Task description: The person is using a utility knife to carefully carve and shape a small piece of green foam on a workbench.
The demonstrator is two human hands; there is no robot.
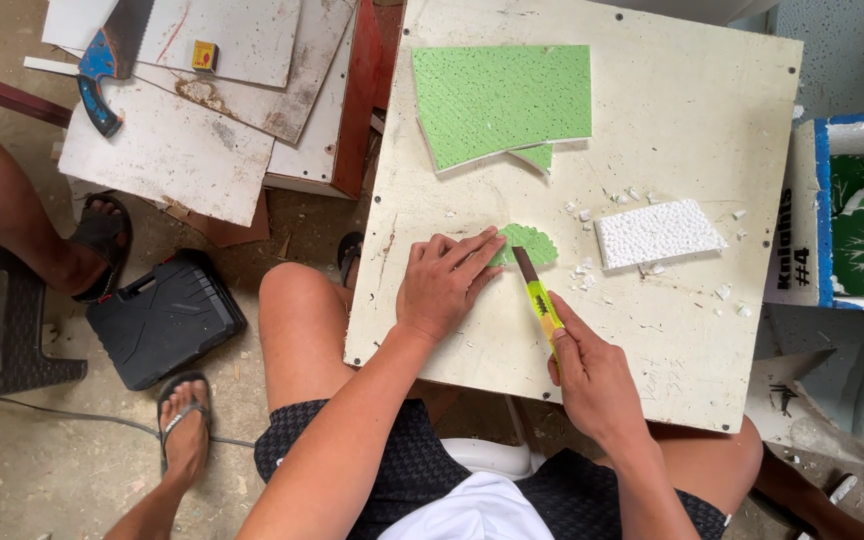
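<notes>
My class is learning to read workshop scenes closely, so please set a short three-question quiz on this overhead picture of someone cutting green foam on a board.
1. True or false: the left hand presses on the small scalloped green foam piece.
2. What does the right hand hold?
A. a blue-handled saw
B. a yellow-handled utility knife
C. a pencil
3. Fill in: the white textured foam rectangle lies on the white wooden board, on the ____ hand's side of the knife.

Key:
1. True
2. B
3. right
</notes>
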